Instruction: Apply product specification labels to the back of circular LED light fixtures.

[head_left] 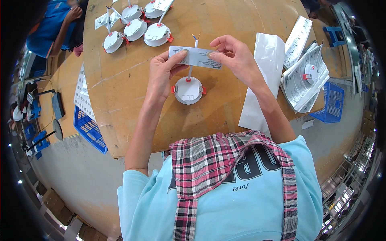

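A white printed label point(196, 57) is stretched level between my two hands, across the white cable point(196, 43) of a round white downlight point(187, 94). My left hand point(163, 68) pinches the label's left end, thumb on top. At the right end, my right hand point(239, 58) holds it between thumb and fingers. The downlight lies on the table just below the label, with a red spring clip on each side. Blue and brown wire ends stick out of the cable above the label. Whether the label touches the cable cannot be made out.
Several similar downlights point(157, 34) stand at the far left of the brown table point(128, 100). To the right lie a glossy white sheet point(263, 68) and a stack of label sheets point(297, 86) with a small downlight point(310, 74) on it. Blue baskets point(331, 102) flank the table. A person point(52, 28) sits at upper left.
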Demonstrator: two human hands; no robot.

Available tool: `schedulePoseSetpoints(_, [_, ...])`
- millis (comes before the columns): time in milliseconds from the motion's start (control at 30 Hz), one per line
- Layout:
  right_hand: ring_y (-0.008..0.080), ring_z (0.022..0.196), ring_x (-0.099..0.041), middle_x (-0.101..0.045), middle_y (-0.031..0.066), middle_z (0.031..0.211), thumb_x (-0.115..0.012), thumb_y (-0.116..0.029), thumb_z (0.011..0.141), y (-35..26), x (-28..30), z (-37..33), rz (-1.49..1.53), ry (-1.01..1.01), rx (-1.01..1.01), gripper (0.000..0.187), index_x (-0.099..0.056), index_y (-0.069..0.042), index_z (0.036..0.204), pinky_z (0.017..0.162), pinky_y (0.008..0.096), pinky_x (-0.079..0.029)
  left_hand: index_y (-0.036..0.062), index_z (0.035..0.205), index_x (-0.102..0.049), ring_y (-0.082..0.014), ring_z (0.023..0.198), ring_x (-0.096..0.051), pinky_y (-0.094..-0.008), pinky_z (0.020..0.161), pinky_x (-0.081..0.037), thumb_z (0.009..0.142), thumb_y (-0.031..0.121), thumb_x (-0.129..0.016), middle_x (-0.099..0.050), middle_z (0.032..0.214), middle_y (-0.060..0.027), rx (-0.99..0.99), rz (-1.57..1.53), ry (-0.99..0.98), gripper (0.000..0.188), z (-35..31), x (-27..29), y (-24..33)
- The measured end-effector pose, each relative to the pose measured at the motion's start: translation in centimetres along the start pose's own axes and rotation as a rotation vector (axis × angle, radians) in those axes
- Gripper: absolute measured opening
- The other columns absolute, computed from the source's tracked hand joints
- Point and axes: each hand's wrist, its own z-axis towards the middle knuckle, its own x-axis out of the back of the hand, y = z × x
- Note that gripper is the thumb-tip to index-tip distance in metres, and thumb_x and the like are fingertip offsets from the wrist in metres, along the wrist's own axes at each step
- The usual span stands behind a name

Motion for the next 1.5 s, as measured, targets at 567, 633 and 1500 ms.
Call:
schedulePoseSetpoints(567, [0.0158, 0.078, -0.060, -0.065, 0.0103, 0.086, -0.069, -0.016, 0.082, 0.2, -0.2, -0.1, -0.012, 0.034, -0.016, 0.030, -0.057, -0.001, 0.105, 0.068, 0.0277, -0.049, 0.0016, 0.099, -0.067, -0.0119, 0.079, -0.066, -0.0272, 0.074, -0.054, 0.088, 0.019, -0.064, -0.069, 0.089, -0.0076, 0.063, -0.042, -0.020, 0.021, 0.1, 0.4, -0.3])
schedulePoseSetpoints(633, [0.0157, 0.078, -0.060, -0.065, 0.0103, 0.086, -0.069, -0.016, 0.082, 0.2, -0.2, -0.1, -0.015, 0.037, -0.020, 0.030, -0.057, -0.001, 0.105, 0.068, 0.0274, -0.049, 0.0016, 0.099, -0.067, -0.0120, 0.080, -0.066, -0.0272, 0.074, -0.054, 0.088, 0.019, -0.064, -0.068, 0.089, -0.0076, 0.066, -0.046, -0.027, 0.021, 0.2, 0.5, -0.3])
schedulePoseSetpoints(1500, [0.0238, 0.080, -0.059, -0.063, 0.0137, 0.082, -0.070, -0.035, 0.079, 0.7, -1.5, 2.1, -0.254, -0.066, 0.065, 0.039, -0.066, 0.003, 0.086, 0.073, 0.0336, -0.047, -0.0005, 0.108, -0.062, -0.0103, 0.076, -0.064, -0.0259, 0.069, -0.053, 0.092, 0.020, -0.060, -0.067, 0.093, -0.0081, 0.055, 0.093, -0.157, 0.026, 0.9, 0.4, -1.0])
